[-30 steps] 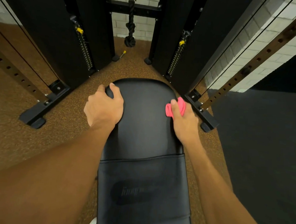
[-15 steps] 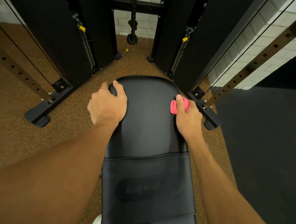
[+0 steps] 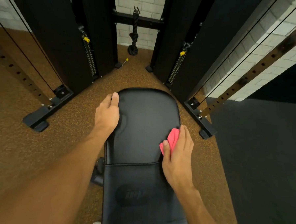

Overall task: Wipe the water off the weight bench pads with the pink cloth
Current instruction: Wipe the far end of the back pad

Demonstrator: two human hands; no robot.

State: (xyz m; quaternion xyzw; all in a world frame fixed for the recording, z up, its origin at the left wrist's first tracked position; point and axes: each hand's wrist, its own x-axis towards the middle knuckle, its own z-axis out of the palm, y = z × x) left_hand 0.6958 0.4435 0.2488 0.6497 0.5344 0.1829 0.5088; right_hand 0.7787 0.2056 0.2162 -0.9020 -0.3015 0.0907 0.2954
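A black padded weight bench runs away from me; its far pad [image 3: 143, 122] ends in a rounded edge and a seam separates it from the near pad [image 3: 139, 197], which bears a faint logo. My left hand [image 3: 107, 113] grips the far pad's left edge, thumb on top. My right hand [image 3: 177, 152] holds the bunched pink cloth [image 3: 172, 140] and presses it against the far pad's right edge, just beyond the seam. Most of the cloth is hidden under my fingers.
Two black cable-machine columns [image 3: 75, 39] [image 3: 195, 45] stand beyond the bench, their feet [image 3: 40, 116] [image 3: 203, 121] on the brown speckled floor at both sides. A black rope handle [image 3: 134, 35] hangs between them before a white brick wall. Dark matting [image 3: 261, 152] lies right.
My right hand has slid the pink cloth back toward me along the pad's right edge. My left hand has stayed on the left edge, its fingers wrapping lower over the side.
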